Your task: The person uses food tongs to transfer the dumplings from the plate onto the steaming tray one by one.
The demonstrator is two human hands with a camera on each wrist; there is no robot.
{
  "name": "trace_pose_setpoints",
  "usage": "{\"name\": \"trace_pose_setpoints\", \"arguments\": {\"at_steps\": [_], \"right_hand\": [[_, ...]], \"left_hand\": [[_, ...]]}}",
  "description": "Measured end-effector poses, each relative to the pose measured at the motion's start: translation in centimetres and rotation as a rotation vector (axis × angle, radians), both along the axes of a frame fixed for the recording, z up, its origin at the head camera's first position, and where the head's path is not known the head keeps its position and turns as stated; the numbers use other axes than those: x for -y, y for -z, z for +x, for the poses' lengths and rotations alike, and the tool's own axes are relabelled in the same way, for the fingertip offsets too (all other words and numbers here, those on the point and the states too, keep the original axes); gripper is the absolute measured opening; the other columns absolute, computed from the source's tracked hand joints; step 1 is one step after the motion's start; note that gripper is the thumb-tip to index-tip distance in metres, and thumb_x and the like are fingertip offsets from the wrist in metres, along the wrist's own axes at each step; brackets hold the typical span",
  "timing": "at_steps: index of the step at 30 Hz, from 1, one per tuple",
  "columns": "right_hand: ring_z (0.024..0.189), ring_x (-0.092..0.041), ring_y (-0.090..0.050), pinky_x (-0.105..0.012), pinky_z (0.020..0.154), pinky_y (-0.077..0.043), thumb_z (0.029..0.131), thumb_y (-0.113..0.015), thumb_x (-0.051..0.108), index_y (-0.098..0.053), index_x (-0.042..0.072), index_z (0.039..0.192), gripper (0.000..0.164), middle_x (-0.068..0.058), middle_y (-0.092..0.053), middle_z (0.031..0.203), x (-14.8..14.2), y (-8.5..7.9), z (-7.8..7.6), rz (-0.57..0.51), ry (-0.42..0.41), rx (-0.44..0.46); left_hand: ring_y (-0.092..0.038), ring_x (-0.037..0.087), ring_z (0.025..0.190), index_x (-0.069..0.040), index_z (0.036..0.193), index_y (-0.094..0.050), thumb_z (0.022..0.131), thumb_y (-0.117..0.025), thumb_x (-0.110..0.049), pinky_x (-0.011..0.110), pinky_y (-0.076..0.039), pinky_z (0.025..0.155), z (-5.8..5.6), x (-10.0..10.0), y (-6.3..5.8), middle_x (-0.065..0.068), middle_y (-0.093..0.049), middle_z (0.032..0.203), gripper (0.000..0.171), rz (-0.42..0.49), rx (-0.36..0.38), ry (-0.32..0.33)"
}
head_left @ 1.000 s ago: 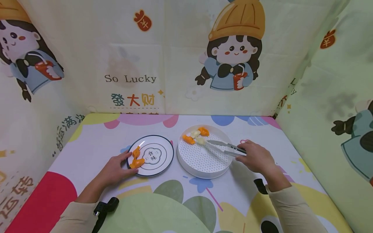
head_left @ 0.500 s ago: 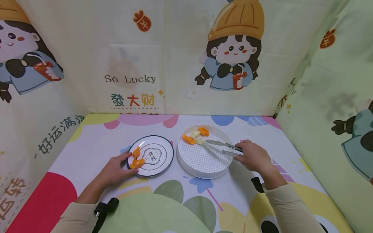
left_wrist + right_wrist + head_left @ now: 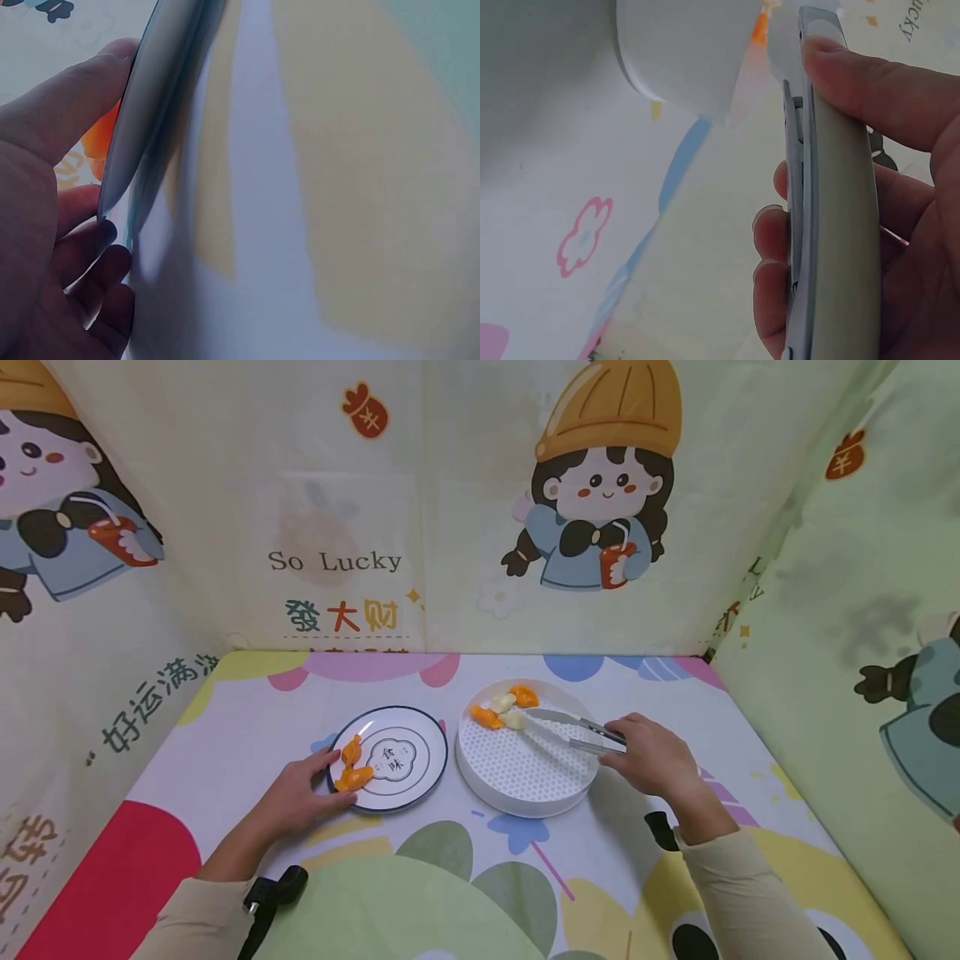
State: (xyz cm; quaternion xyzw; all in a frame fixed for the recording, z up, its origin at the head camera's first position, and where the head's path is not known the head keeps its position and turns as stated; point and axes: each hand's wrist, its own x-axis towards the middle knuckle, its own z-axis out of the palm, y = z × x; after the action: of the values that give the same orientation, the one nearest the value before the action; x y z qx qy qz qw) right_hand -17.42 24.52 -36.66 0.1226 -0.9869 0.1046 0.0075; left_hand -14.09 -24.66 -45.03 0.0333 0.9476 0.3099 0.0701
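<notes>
My left hand (image 3: 300,793) pinches the left rim of a white plate (image 3: 420,768) with a dark blue edge, thumb and forefinger at the rim in the left wrist view. Two orange dumpling-shaped pieces (image 3: 354,777) lie on the plate's left side. In my right hand (image 3: 654,756) is a pair of metal tongs (image 3: 558,717), gripped by the handle and reaching left over a round white steamer tray (image 3: 517,802) with a perforated base. The tong ends are right at the nearer pale-yellow piece (image 3: 513,720). Beside it lie another pale piece (image 3: 502,702) and two orange ones (image 3: 486,717).
Plate and tray stand side by side on a table with a colourful printed cloth (image 3: 360,893). Printed cloth walls (image 3: 450,527) rise behind the table and at both sides. Black wrist straps (image 3: 273,893) show on both arms.
My right hand has moved slightly left with the tongs, and their arms have spread a little. The nearer pale piece has shifted slightly left. My left hand stays on the plate.
</notes>
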Motion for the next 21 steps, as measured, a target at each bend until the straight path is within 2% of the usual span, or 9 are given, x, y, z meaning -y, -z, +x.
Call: {"name": "trace_pose_setpoints", "arguments": {"at_steps": [10, 21], "right_hand": [[0.106, -0.038, -0.059, -0.057, 0.085, -0.052, 0.088, -0.074, 0.030, -0.064, 0.000, 0.129, 0.052, -0.022, -0.061, 0.123, 0.3, -0.9, -0.2, -0.036, -0.003, -0.016], [0.111, -0.038, -0.057, -0.056, 0.087, -0.050, 0.088, -0.074, 0.032, -0.063, 0.002, 0.133, 0.055, -0.020, -0.060, 0.128, 1.7, -1.3, 0.3, -0.075, -0.025, 0.018]], "left_hand": [[-0.024, 0.053, 0.141, 0.002, 0.152, -0.038, 0.083, -0.078, -0.050, 0.068, -0.027, 0.109, -0.9, 0.1, -0.5, 0.028, -0.027, 0.158, 0.095, -0.005, 0.015, -0.001], [-0.023, 0.054, 0.141, 0.002, 0.152, -0.036, 0.083, -0.077, -0.049, 0.068, -0.026, 0.109, -1.1, 0.2, -0.4, 0.029, -0.027, 0.158, 0.095, -0.013, 0.043, 0.008]]}}
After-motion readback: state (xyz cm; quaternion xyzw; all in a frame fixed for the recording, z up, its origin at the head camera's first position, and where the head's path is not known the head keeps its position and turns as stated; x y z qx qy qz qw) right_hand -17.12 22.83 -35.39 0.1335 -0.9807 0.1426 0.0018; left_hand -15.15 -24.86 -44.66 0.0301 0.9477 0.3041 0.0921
